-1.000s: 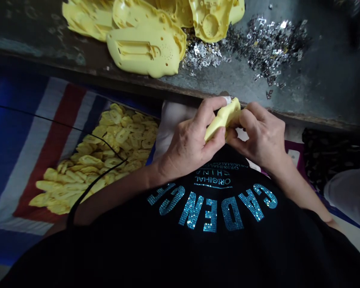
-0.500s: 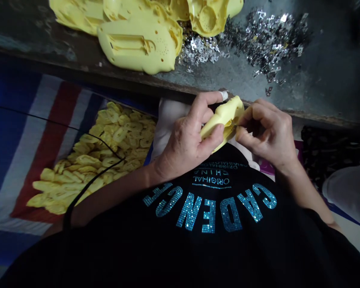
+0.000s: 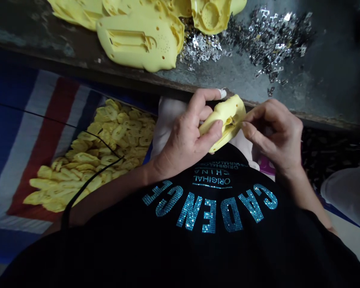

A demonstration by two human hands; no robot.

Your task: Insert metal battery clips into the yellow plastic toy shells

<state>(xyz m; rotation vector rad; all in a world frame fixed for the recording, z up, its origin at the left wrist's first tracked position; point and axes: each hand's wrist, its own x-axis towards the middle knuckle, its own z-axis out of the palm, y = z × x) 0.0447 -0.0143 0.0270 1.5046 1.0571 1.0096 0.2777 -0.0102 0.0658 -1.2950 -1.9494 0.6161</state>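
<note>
My left hand (image 3: 187, 134) grips a yellow plastic shell (image 3: 235, 106) by its left end, thumb on the near side, in front of my shirt. White tape wraps the tip of its index finger. The shell is tilted so that a slot-like battery compartment faces right. At the shell's right edge is my right hand (image 3: 276, 130), thumb and index finger brought together; whatever they pinch is too small to make out. Beyond, on the workbench, lies a loose pile of small shiny metal contact plates (image 3: 276, 38), beside more yellow shells (image 3: 135, 44).
The workbench edge (image 3: 174, 82) runs just past my hands. Down to the left, a heap of yellow shells (image 3: 108, 136) rests on striped cloth (image 3: 45, 148). A black cable (image 3: 90, 180) hangs across my left forearm. Someone's white-clothed leg (image 3: 348, 184) shows at right.
My right hand has drawn back slightly to the right, baring the compartment in the shell. The left hand keeps its grip, with the shell turned a little more toward me.
</note>
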